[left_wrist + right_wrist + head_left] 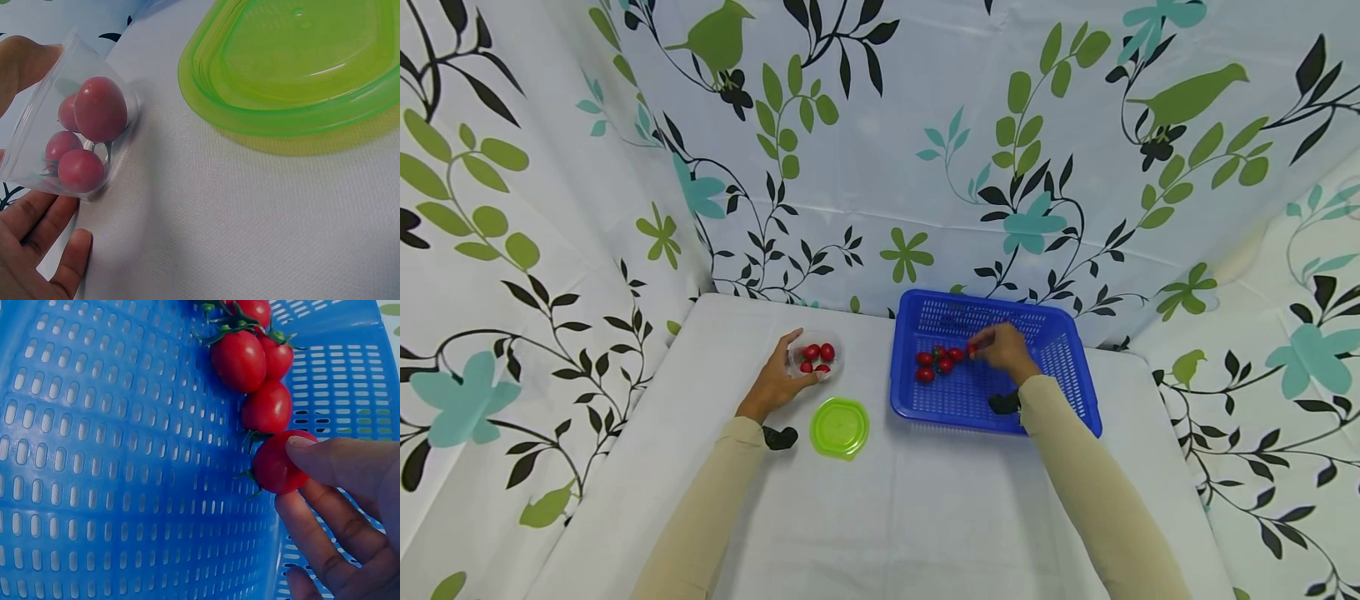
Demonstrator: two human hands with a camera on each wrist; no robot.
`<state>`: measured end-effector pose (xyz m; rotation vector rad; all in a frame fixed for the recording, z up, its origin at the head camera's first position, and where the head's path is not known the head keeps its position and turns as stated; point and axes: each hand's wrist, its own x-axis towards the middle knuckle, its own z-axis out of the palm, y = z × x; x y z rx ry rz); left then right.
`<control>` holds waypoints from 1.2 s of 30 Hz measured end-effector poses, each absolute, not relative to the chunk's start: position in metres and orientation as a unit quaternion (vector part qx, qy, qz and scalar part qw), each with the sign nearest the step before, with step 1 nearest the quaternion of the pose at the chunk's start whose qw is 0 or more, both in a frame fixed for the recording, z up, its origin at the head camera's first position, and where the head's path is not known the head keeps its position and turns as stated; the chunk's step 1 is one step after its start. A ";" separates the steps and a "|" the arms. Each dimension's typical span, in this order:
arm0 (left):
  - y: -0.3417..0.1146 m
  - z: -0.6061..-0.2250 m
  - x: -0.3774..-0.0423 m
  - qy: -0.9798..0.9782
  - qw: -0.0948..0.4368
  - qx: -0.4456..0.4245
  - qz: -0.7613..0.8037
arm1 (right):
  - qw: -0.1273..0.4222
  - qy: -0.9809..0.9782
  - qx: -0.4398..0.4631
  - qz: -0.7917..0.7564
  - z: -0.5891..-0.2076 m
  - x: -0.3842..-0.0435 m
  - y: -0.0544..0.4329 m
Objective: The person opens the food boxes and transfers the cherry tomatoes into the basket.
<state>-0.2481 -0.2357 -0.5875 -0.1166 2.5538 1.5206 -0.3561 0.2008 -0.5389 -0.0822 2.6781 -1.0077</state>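
The grip of the right hand (1004, 352) pinches a red tomato (280, 464) between thumb and fingers inside the blue basket (985, 298), beside a cluster of other tomatoes (239, 361). The left hand (777, 380) holds a clear container (74, 57) (several tomatoes (100, 109) sit inside), with a green lid (839, 427) lying near it on the tabletop (850, 525).

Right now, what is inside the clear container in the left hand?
At least four red tomatoes sit inside the clear container. They overlap, so anything covered beneath or behind them can't be seen.
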 end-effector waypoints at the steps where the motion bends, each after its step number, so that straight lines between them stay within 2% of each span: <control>1: -0.236 -0.588 -0.248 0.856 0.083 -0.038 0.510 | 0.142 0.925 -0.025 -0.351 -0.539 -0.356 0.201; 10: -0.236 -0.586 -0.248 0.852 0.083 -0.039 0.516 | 0.171 0.924 -0.007 -0.343 -0.543 -0.358 0.201; 23: -0.235 -0.585 -0.247 0.850 0.085 -0.045 0.518 | 0.175 0.926 -0.015 -0.335 -0.546 -0.358 0.200; 28: -0.234 -0.586 -0.247 0.850 0.080 -0.041 0.519 | 0.146 0.924 -0.019 -0.354 -0.541 -0.356 0.200; 36: -0.235 -0.588 -0.248 0.854 0.082 -0.044 0.512 | 0.070 0.923 -0.057 -0.373 -0.517 -0.352 0.187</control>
